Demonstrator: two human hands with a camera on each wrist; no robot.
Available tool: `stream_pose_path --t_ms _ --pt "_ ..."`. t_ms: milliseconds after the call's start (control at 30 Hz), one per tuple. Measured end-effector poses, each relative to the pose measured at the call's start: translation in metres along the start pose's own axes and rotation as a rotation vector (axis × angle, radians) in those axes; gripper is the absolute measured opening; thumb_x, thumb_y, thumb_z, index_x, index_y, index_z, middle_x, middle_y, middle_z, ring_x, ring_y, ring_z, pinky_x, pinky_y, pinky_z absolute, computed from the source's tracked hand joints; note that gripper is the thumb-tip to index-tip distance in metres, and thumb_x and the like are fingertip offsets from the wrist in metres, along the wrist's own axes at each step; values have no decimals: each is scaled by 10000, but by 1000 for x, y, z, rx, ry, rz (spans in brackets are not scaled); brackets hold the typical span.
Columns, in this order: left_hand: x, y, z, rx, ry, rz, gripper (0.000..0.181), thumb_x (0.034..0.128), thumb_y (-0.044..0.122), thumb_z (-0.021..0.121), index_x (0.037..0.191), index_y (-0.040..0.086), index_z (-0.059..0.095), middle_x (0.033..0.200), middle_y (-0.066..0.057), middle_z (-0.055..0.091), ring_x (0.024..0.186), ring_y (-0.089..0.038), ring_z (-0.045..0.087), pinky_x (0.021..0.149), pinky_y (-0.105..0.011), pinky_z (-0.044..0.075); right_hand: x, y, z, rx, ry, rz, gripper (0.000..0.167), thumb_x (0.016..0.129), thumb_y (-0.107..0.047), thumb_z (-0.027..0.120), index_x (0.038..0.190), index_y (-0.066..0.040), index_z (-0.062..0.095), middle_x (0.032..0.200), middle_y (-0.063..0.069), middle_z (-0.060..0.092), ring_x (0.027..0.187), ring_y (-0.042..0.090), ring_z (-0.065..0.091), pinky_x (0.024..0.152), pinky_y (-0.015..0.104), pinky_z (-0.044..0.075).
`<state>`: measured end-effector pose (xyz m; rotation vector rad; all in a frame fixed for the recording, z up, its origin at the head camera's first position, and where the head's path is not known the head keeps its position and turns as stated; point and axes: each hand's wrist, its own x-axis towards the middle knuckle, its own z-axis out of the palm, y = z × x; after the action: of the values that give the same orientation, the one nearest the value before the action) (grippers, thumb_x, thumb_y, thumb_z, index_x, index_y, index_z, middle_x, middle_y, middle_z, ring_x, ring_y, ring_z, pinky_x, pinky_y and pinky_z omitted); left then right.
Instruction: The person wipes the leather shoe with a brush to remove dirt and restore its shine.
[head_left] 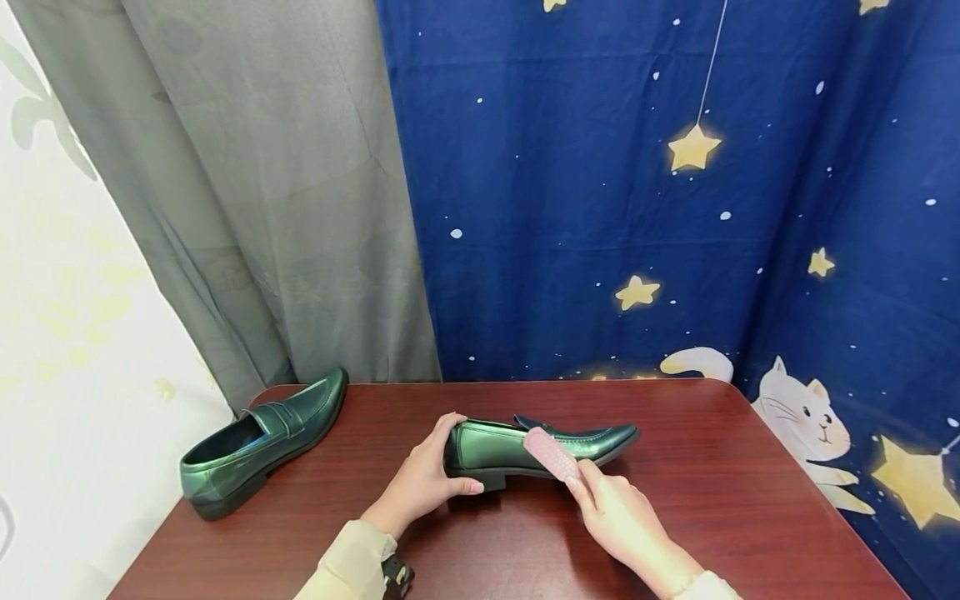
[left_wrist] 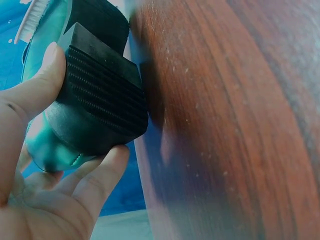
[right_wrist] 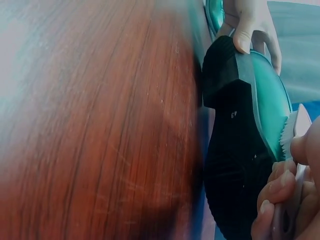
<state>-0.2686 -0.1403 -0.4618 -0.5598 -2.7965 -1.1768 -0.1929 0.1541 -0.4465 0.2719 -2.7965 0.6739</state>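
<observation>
Apparently mid-brushing, with just one shoe of a matching pair in hand. Seen at far left: a green shoe (head_left: 298, 427), upright at the left edge of a reddish-brown table (head_left: 750, 508) and touched by neither hand. Impossible to tell whether already brushed or yet to be. Next along, at center: the left hand (head_left: 420, 479), with thumb and fingers curled around the heel of the held shoe (head_left: 487, 446). Shown over the middle of the table, toe to the right, close to the wood; hard to say whether touching it. Farther right: a pink brush (head_left: 551, 454), slanted across the near side, with white bristles (right_wrist: 287, 136) against the green surface. Beside it: the right hand (head_left: 618, 512), with thumb and fingers closed around the brush handle. Judged to be under way on the near side, with the extent finished not readable from the shine; probably not yet complete.
</observation>
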Motion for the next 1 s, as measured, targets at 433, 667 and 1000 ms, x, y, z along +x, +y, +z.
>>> stream_pose_path --t_ms 433,667,1000 --pt "1 1 -2 -3 -2 5 996 671 446 933 1475 255 377 1365 -5 571 978 -187 622 894 -440 511 8 -11 8 -48 17 -55 194 994 -300 636 881 -190 522 567 -78 420 547 132 520 512 348 375" --pt "1 0 0 -13 -1 11 990 672 443 933 1471 279 372 1320 -5 592 962 -179 623 879 -432 511 10 -16 12 -62 30 -86 227 986 -303 645 856 -190 498 564 -95 402 527 122 498 493 335 358" --pt "0 -3 2 -14 -1 10 1000 672 430 936 1478 265 367 1313 -5 594 991 -179 620 893 -432 510 16 -25 20 -67 22 -123 215 991 -306 633 875 -179 503 566 -84 414 499 122 475 485 319 346"
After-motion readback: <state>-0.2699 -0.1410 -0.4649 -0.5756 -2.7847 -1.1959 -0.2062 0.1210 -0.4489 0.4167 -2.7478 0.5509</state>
